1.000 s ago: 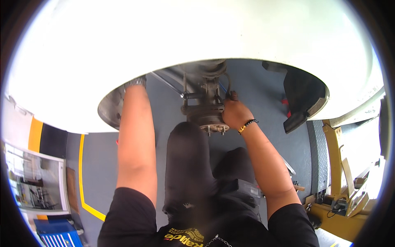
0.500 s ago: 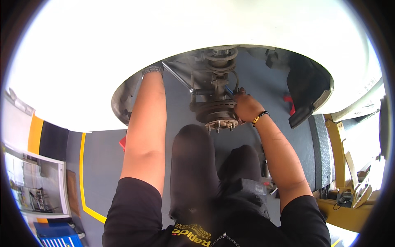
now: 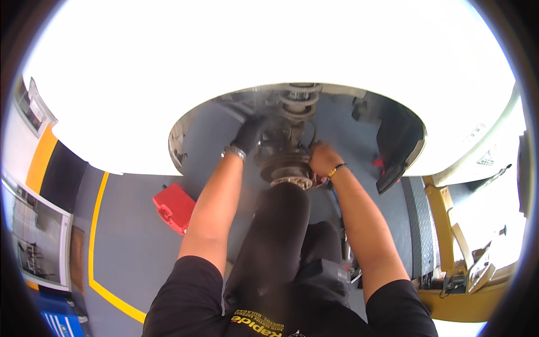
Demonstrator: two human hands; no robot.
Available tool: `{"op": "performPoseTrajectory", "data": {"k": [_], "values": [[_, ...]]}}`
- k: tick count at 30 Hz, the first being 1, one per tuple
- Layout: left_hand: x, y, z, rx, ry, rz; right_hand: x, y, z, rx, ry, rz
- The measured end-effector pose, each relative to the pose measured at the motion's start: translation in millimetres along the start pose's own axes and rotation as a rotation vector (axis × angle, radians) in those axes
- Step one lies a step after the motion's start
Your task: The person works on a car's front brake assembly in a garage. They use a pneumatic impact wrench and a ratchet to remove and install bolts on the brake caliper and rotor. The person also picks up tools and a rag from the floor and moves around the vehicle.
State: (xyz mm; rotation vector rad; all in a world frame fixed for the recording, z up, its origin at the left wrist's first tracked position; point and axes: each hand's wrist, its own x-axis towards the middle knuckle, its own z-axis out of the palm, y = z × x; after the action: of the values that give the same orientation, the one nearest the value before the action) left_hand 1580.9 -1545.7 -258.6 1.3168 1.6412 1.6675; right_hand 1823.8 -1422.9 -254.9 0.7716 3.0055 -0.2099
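Observation:
In the car's wheel well, a rusty brake disc [image 3: 281, 168] with a paler hub [image 3: 292, 182] sits below a coil-spring strut [image 3: 297, 104]. My left hand [image 3: 251, 133], in a black glove, is beside the strut's lower end, its fingers smeared and dark. A blurred grey bar-like streak [image 3: 233, 111] lies above that hand; I cannot make out whether the hand holds it. My bare right hand [image 3: 325, 160] is closed at the right edge of the disc, and what its fingers grip is hidden. My knee [image 3: 283, 199] covers the lower part of the hub.
The white car body [image 3: 269, 45] arches over the work, with a dark liner panel [image 3: 401, 143] hanging at right. A red plastic case [image 3: 175, 208] lies on the grey floor at left. A yellow lift frame [image 3: 441, 224] and ridged metal plate [image 3: 418, 224] stand at right.
My left hand has come down and right toward the strut from the far end of a long silver bar. My right hand has dropped slightly; the blue tool near it no longer shows.

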Motion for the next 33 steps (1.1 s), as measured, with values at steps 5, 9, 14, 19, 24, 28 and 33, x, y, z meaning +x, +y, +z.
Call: {"op": "performPoseTrajectory", "data": {"k": [5, 9, 14, 19, 24, 28, 33], "values": [[-3.0, -67.4, 10.8, -0.011, -0.054, -0.289, -0.4, -1.2, -2.0, -0.056, -0.061, -0.016], [7.1, -107.4, 9.4, 0.453, -0.044, -0.071, -13.3, -14.0, -21.2, -0.168, -0.083, -0.073], [20.6, -106.5, -18.7, 1.241, -0.058, 0.195, -4.8, 1.9, -13.0, 0.052, -0.114, 0.078], [-39.4, -95.3, -84.8, 0.282, 0.277, -0.078, -2.4, -23.8, -23.4, 0.039, -0.162, -0.106], [-161.0, -72.4, -69.0, -0.058, 0.022, -0.407, 6.0, -8.2, -6.3, 0.120, -0.130, 0.033], [-245.5, 44.7, -37.8, -0.021, -0.120, -0.791, -3.0, -6.6, -2.3, 0.094, 0.019, 0.052], [-340.0, 104.9, -34.4, -0.153, 0.012, -0.766, -6.8, -12.9, -14.7, 0.082, 0.004, -0.043]]}}
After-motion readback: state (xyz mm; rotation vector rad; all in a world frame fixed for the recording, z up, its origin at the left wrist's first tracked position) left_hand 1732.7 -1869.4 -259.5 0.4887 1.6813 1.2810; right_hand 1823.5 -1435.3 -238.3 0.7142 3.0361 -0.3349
